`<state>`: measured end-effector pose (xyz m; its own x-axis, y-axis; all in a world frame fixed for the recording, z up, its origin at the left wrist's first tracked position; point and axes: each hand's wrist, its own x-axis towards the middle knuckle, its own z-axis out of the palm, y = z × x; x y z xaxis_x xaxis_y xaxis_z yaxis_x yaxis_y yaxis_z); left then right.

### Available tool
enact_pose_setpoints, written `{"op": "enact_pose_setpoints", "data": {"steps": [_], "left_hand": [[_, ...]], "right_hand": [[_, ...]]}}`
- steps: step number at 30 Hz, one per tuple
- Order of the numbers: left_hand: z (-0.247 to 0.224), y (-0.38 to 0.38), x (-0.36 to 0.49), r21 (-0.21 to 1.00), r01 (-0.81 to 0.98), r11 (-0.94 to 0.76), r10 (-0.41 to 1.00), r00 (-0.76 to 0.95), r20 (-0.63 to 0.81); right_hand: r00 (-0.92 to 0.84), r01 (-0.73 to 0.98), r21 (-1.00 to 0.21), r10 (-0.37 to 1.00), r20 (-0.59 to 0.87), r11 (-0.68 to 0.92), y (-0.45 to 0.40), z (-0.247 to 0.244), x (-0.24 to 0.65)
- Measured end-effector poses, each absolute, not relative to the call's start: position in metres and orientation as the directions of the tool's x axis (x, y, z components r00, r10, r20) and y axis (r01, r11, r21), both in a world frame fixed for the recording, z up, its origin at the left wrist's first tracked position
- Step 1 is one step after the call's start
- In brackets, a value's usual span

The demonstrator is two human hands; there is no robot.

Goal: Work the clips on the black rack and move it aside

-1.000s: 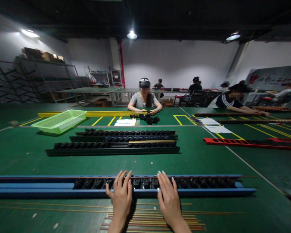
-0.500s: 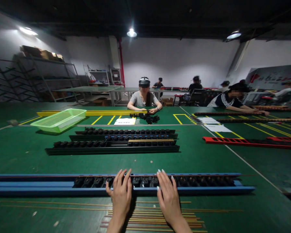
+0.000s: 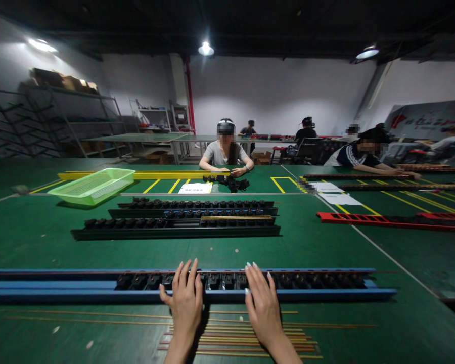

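Observation:
A long blue rail (image 3: 318, 294) lies across the green table, with a row of black parts (image 3: 227, 281) set in its channel. A thin reddish rod (image 3: 98, 272) runs along the rail's far side. My left hand (image 3: 185, 293) rests on the rail left of the middle, fingers spread over the black parts and fingertips near the rod. Right of it, my right hand (image 3: 262, 298) lies on the rail with its fingers extended and thumb apart. Neither hand shows anything grasped. Several thin brass-coloured rods (image 3: 227, 334) lie on the table below, partly under my wrists.
Dark rails with black parts (image 3: 174, 233) lie beyond the blue rail. Farther off are a green basket (image 3: 94, 186), a yellow rail (image 3: 167, 176) and a red rail (image 3: 364, 220). A person (image 3: 223, 151) sits across the table; another leans in at right.
My left hand has shifted slightly left and away from me along the rail. My right hand stays nearly in place.

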<state>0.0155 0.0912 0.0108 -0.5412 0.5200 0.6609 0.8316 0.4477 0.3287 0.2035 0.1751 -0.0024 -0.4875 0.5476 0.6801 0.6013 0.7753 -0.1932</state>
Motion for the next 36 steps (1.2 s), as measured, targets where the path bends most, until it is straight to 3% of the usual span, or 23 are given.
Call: {"op": "enact_pose_setpoints", "data": {"steps": [12, 23, 36], "left_hand": [[0.009, 0.085, 0.000, 0.329, 0.861, 0.388, 0.468, -0.491, 0.734], [0.001, 0.081, -0.017, 0.206, 0.896, 0.394, 0.484, -0.393, 0.782], [0.003, 0.082, -0.015, 0.246, 0.891, 0.381, 0.465, -0.415, 0.782]], "right_hand": [[-0.514, 0.595, -0.170, 0.535, 0.671, 0.785, 0.177, -0.003, 0.205], [-0.501, 0.594, -0.186, 0.541, 0.676, 0.783, 0.175, -0.002, 0.204], [-0.512, 0.596, -0.183, 0.545, 0.664, 0.782, 0.176, -0.002, 0.205]]}}
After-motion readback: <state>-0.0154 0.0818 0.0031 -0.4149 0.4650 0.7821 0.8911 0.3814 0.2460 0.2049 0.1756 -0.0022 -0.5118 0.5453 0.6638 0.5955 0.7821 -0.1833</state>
